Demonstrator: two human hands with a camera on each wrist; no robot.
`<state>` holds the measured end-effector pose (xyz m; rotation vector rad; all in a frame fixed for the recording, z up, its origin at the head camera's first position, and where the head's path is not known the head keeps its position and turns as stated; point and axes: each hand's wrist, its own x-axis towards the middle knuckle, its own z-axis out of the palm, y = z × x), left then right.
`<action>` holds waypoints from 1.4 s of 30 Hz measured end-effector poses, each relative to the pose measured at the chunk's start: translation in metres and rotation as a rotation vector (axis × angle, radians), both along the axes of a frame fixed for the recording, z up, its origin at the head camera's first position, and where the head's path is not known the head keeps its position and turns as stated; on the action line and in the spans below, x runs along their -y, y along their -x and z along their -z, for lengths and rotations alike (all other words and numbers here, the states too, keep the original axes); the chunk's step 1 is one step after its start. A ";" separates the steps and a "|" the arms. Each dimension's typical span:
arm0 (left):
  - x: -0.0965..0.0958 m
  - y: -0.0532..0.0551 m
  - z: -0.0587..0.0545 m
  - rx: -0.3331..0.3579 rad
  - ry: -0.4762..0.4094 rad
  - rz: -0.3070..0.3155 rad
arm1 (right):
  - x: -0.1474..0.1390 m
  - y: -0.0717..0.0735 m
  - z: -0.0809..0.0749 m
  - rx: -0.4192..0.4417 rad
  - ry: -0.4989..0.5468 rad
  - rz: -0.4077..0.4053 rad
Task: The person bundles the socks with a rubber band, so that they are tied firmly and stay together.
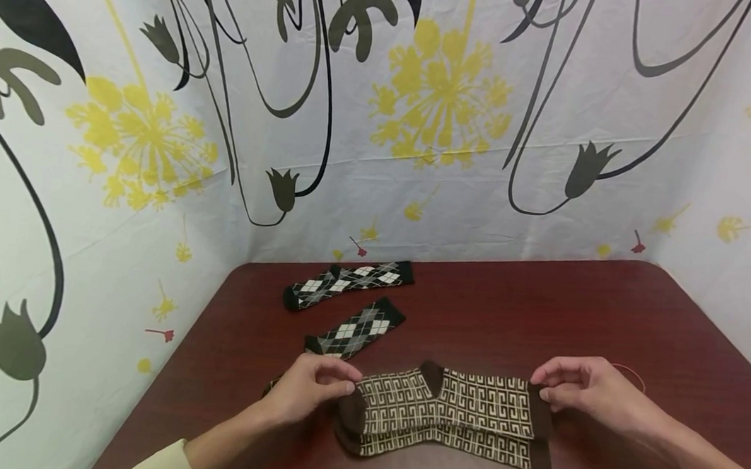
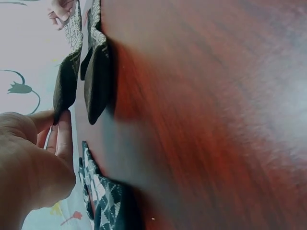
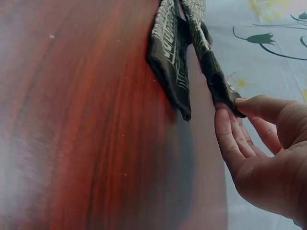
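Note:
Both hands hold a brown sock with a cream Greek-key pattern [image 1: 481,403], stretched sideways. My left hand [image 1: 313,390] pinches its dark toe [image 2: 67,84] between thumb and fingers. At the other end my right hand [image 1: 597,391] pinches the dark cuff [image 3: 218,81]. A matching brown sock [image 1: 466,448] lies on the table just below, largely overlapped by the held one in the head view. In both wrist views the held sock is raised off this lower sock [image 3: 168,60].
Black, grey and white argyle socks lie farther back: one near the far edge [image 1: 354,283], another [image 1: 358,330] partly hidden behind the left hand. The table [image 1: 505,312] is dark red wood. Patterned cloth [image 1: 355,141] hangs behind it and at both sides.

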<state>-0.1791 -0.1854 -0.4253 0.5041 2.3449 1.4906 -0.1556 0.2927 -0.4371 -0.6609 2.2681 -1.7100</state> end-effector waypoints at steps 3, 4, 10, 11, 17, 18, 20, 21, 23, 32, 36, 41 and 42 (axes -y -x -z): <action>0.002 -0.003 0.001 0.007 0.000 0.012 | 0.001 -0.003 0.002 0.001 0.001 -0.019; 0.002 -0.004 0.002 0.008 0.001 0.013 | 0.001 -0.004 0.003 0.003 -0.003 -0.022; 0.004 -0.008 0.007 0.028 0.013 0.028 | 0.002 -0.008 0.005 0.014 -0.035 -0.035; 0.005 -0.008 0.008 0.032 0.016 0.034 | 0.002 -0.009 0.006 0.017 -0.039 -0.034; 0.006 -0.009 0.012 0.039 0.020 0.049 | 0.004 -0.011 0.005 0.026 -0.077 -0.026; 0.006 -0.009 0.012 0.036 0.022 0.051 | 0.004 -0.011 0.005 0.022 -0.088 -0.024; 0.006 -0.009 0.012 0.030 0.025 0.056 | 0.004 -0.011 0.005 0.017 -0.112 -0.018; 0.006 -0.009 0.013 0.028 0.028 0.059 | 0.004 -0.012 0.005 0.018 -0.123 -0.014; 0.006 -0.009 0.013 0.022 0.038 0.065 | 0.005 -0.012 0.005 0.012 -0.147 -0.005; 0.008 -0.009 0.019 -0.005 0.064 0.080 | 0.009 -0.013 0.007 -0.055 -0.217 0.029; 0.008 -0.009 0.021 -0.032 0.069 0.083 | 0.012 -0.014 0.007 -0.062 -0.240 0.053; 0.007 -0.010 0.022 -0.046 0.057 0.083 | 0.015 -0.014 0.006 -0.029 -0.261 0.088; 0.007 -0.010 0.022 -0.048 0.057 0.082 | 0.015 -0.014 0.006 -0.020 -0.267 0.094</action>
